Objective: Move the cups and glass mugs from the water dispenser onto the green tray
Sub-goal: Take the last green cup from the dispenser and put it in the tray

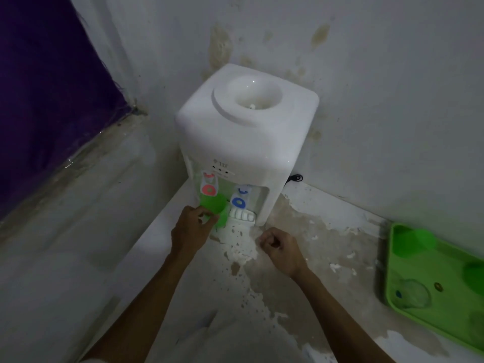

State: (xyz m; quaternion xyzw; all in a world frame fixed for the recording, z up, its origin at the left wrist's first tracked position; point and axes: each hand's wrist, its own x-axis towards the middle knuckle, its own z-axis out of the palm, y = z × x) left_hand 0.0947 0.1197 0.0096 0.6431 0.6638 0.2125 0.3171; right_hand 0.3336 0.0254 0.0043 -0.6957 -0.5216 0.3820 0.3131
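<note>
left hand [191,226] at the front of the white water dispenser [246,132], fingers wrapped around a green plastic cup [213,205] under the red-marked tap [208,188]; cup upright on the left side of the drip tray [242,214]. right hand [281,248] just in front of the dispenser, curled into a loose fist, holding nothing, low over the worn white table [301,226]. blue-marked tap [239,201] beside the red one, with nothing visible under it but the drip tray's grille. green tray [392,263] well apart at the right edge, on the same table by the wall; on it one green cup [413,243] at the far end, a second green cup [475,277] partly cut off by the frame, and a clear glass mug [415,294] nearer. black cord [295,178] behind the dispenser against the stained wall. purple cloth [44,95] at far left.
</note>
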